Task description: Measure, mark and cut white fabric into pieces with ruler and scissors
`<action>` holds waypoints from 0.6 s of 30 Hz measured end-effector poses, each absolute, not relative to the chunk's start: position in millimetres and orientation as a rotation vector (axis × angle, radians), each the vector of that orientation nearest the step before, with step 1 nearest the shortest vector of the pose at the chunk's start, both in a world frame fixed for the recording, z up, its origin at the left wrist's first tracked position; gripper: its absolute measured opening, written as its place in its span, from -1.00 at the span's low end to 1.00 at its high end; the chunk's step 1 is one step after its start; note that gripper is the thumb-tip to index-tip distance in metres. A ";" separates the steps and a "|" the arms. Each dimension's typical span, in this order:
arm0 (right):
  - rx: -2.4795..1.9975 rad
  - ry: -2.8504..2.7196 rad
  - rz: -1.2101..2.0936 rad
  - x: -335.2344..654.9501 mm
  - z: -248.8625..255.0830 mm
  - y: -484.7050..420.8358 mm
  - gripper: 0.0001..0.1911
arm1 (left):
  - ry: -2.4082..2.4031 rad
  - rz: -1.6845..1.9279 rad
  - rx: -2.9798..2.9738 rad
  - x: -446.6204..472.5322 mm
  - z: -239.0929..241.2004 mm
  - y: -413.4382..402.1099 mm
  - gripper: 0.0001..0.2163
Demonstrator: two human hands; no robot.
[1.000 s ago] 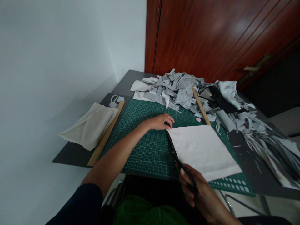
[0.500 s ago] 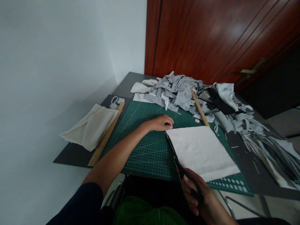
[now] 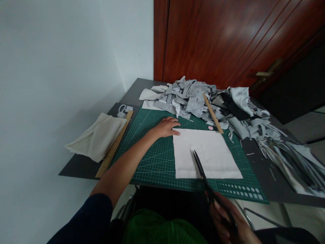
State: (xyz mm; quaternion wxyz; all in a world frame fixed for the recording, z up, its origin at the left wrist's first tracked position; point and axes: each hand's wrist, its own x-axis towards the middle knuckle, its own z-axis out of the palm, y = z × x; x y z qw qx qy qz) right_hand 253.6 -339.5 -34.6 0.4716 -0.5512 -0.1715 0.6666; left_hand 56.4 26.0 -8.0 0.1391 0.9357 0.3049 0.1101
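A white square of fabric (image 3: 215, 149) lies flat on the green cutting mat (image 3: 152, 152). My left hand (image 3: 166, 127) rests at the fabric's far left corner, fingers curled and pressing on the corner. My right hand (image 3: 228, 218) near the bottom edge grips black scissors (image 3: 203, 171). The closed blades point up over the near part of the white fabric.
A big heap of grey fabric strips (image 3: 203, 100) with a wooden ruler (image 3: 212, 113) on it fills the back and right of the dark table (image 3: 142, 86). Folded cream cloth (image 3: 98, 135) and another wooden ruler (image 3: 114, 147) lie left. A small pink disc (image 3: 210, 127) sits on the mat.
The white fabric has been turned and shifted left, now square to the mat. The scissors have left its left edge and now lie over its near middle. My right hand drew back.
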 end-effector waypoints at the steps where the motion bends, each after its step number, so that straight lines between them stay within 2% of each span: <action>1: -1.357 -0.408 1.633 253.5 -36.1 -338.6 -0.35 | 0.950 0.360 2.716 52.7 -6.9 28.2 -0.52; 5: -1.368 -0.334 1.606 249.3 -42.0 -335.7 -0.31 | 1.277 0.539 2.703 42.6 -2.3 30.0 -0.63; 7: -1.371 -0.300 1.596 245.8 -40.9 -334.5 -0.32 | 1.306 0.619 2.652 41.4 -1.2 29.8 -0.62; 9: -1.365 -0.283 1.593 241.6 -34.7 -333.7 -0.34 | 1.160 0.601 2.620 42.5 -1.4 29.3 -0.49; 11: -1.357 -0.291 1.572 237.5 -24.9 -333.3 -0.41 | 0.965 0.409 2.622 44.3 -2.7 28.3 -0.26; 13: -1.356 -0.302 1.555 234.4 -15.9 -333.3 -0.48 | 0.872 0.182 2.622 44.8 -4.1 27.0 -0.13; 15: -1.354 -0.307 1.550 233.2 -11.2 -333.6 -0.46 | 0.931 0.084 2.615 42.5 -4.6 26.4 -0.14; 18: -1.340 -0.320 1.550 233.8 -12.2 -333.9 -0.42 | 1.255 0.176 2.587 36.3 -2.7 26.2 -0.29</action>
